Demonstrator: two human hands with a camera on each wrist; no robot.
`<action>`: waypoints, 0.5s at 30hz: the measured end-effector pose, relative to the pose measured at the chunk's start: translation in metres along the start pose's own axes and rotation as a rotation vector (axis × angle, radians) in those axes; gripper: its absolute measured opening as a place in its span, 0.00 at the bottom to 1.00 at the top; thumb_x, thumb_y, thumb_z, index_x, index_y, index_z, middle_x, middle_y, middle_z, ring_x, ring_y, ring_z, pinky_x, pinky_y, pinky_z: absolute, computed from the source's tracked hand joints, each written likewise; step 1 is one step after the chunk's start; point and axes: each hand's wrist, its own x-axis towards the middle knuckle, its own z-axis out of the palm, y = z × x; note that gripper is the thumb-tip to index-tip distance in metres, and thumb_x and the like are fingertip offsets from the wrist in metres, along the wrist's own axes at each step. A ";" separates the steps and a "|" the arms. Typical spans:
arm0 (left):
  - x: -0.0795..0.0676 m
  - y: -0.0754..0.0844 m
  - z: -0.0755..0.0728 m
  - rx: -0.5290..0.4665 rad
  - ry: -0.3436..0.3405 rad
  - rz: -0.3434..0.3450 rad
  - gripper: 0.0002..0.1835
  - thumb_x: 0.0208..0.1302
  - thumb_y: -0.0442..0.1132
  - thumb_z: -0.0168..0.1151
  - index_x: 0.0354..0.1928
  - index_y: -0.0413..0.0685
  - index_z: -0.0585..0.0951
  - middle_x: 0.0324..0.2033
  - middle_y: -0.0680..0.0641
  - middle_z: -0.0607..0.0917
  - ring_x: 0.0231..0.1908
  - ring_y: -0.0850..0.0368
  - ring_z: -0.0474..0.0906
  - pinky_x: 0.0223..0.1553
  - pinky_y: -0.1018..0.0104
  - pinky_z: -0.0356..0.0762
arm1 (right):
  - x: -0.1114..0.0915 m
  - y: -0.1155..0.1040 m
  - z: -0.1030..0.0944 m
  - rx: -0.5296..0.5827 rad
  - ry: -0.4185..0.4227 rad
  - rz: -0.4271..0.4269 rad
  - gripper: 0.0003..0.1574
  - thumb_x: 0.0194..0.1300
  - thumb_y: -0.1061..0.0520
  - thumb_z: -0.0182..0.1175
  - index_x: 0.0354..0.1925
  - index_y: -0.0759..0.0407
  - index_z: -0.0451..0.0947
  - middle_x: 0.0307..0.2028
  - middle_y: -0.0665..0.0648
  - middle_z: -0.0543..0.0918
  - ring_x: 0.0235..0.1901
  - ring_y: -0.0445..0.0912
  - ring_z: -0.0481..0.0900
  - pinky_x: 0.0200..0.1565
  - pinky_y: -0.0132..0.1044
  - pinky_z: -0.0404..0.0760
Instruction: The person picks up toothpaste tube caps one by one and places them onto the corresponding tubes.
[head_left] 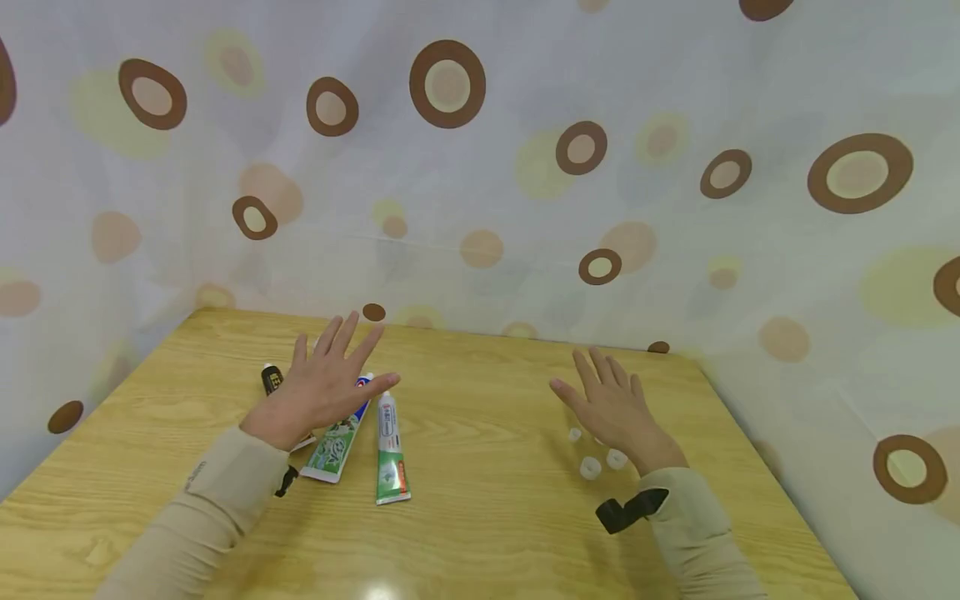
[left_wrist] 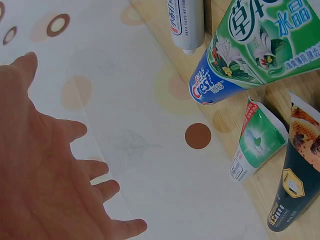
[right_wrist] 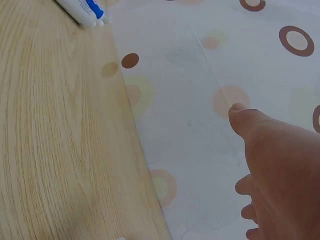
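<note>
My left hand (head_left: 318, 392) is spread flat in the air over several toothpaste tubes, holding nothing. Beneath it lies a green and blue Crest toothpaste tube (head_left: 335, 446), partly covered by the hand. Just right of that is a white and green toothpaste tube (head_left: 391, 450). A dark toothpaste tube (head_left: 272, 377) pokes out on the left; its honeycomb print shows in the left wrist view, near a smaller green toothpaste tube (left_wrist: 257, 140). On the other side my right hand (head_left: 615, 412) hovers, fingers extended, above small white caps (head_left: 590, 468), and grips nothing.
The wooden table (head_left: 480, 517) carries everything. A white curtain (head_left: 480, 183) with brown ring and dot patterns rises along its back and sides. Black straps (head_left: 630, 510) circle the wrists.
</note>
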 end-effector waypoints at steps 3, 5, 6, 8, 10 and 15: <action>0.001 0.002 0.001 0.013 0.020 0.015 0.46 0.70 0.71 0.42 0.80 0.55 0.45 0.78 0.37 0.41 0.77 0.35 0.39 0.68 0.26 0.38 | -0.004 0.000 -0.001 0.016 0.007 -0.009 0.52 0.74 0.26 0.34 0.79 0.57 0.41 0.78 0.68 0.40 0.75 0.70 0.38 0.66 0.75 0.36; 0.000 0.005 0.002 0.027 0.029 0.027 0.46 0.71 0.69 0.44 0.80 0.53 0.46 0.78 0.35 0.43 0.76 0.34 0.41 0.69 0.27 0.41 | -0.006 0.001 -0.001 0.024 0.015 -0.013 0.51 0.75 0.27 0.34 0.79 0.58 0.41 0.78 0.68 0.41 0.75 0.71 0.39 0.67 0.75 0.37; 0.000 0.006 0.002 0.035 0.033 0.033 0.46 0.71 0.68 0.45 0.80 0.52 0.46 0.78 0.34 0.44 0.76 0.33 0.42 0.69 0.27 0.42 | -0.007 0.001 -0.001 0.027 0.020 -0.014 0.51 0.75 0.28 0.34 0.79 0.58 0.42 0.78 0.68 0.41 0.75 0.71 0.39 0.67 0.74 0.38; -0.002 0.008 0.003 0.049 0.044 0.042 0.45 0.72 0.66 0.47 0.80 0.50 0.46 0.77 0.33 0.46 0.75 0.32 0.45 0.69 0.28 0.44 | -0.009 0.002 -0.002 0.037 0.033 -0.019 0.50 0.76 0.29 0.34 0.79 0.59 0.43 0.78 0.69 0.42 0.75 0.71 0.40 0.68 0.73 0.39; -0.003 0.011 0.004 0.053 0.046 0.040 0.46 0.72 0.65 0.48 0.80 0.50 0.46 0.77 0.33 0.47 0.75 0.32 0.46 0.69 0.28 0.45 | -0.012 0.003 -0.002 0.046 0.051 -0.030 0.49 0.77 0.31 0.34 0.79 0.60 0.44 0.77 0.71 0.44 0.75 0.71 0.42 0.68 0.72 0.41; -0.006 0.015 0.006 0.036 0.061 0.042 0.45 0.72 0.62 0.52 0.79 0.49 0.46 0.75 0.32 0.51 0.73 0.31 0.51 0.68 0.28 0.49 | -0.019 0.007 -0.003 0.069 0.082 -0.049 0.47 0.78 0.34 0.37 0.77 0.65 0.46 0.75 0.74 0.48 0.73 0.72 0.46 0.68 0.70 0.46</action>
